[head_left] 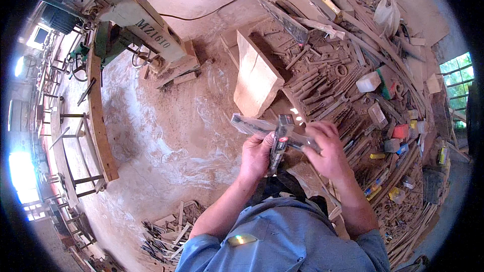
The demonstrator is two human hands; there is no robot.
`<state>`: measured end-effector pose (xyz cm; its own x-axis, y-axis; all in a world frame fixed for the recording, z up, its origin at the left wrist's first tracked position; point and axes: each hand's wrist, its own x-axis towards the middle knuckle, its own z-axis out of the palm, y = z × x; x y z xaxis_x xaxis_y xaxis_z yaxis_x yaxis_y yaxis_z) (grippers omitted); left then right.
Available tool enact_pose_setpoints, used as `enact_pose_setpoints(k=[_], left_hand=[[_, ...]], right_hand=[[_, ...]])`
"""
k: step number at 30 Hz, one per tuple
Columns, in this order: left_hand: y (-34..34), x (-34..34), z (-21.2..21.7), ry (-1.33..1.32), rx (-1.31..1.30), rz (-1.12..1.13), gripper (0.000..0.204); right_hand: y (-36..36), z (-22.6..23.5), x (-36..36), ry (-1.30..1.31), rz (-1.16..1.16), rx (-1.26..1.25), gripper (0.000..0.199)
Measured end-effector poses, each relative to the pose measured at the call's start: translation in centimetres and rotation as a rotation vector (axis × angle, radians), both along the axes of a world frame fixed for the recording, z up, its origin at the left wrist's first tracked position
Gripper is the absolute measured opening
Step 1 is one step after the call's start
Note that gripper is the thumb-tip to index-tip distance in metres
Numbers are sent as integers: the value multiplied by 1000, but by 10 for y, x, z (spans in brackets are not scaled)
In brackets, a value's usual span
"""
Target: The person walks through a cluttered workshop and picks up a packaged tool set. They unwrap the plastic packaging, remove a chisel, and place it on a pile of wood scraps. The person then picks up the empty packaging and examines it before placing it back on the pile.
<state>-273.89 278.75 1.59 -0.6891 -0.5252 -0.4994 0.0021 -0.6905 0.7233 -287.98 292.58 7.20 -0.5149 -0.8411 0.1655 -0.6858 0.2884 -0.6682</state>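
In front of my body, a grey and black tool with a red mark (279, 147) is held up; it has a long crosswise part and looks like a nail gun. My left hand (257, 153) is closed on it, thumb pressed against its side. Close to the tool's right end, my right hand (327, 149) has its fingers curled and slightly blurred. Its thumb is by a grey piece (308, 146); whether that belongs to the tool I cannot tell. Beyond the tool stands a pale wooden board (254, 75) with a ragged near edge.
A workbench (348, 85) on the right is crowded with chisels, bits, rings and small boxes under dust. At the upper left stands a large pale machine (146, 25). A long wooden beam (98, 121) runs along the left. Scrap wood (169, 229) lies at the lower left.
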Motion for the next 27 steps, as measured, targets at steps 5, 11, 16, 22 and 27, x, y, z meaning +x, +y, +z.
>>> enact_pose_setpoints(k=[5,11,16,22,27], left_hand=[[10,-2,-4,-3,-89,-53,18],[13,4,-10,-25,-34,-126,18],[15,1,0,-25,90,-164,22],[-3,8,-1,-64,280,-35,71],[-43,30,-12,8,325,205,100]], right_hand=[[1,-19,11,-262,70,93,35],[8,-22,12,-370,105,185,25],[20,-32,17,-458,58,228,27],[29,-28,17,-469,-45,317,30],[48,-27,13,-559,-89,310,29]])
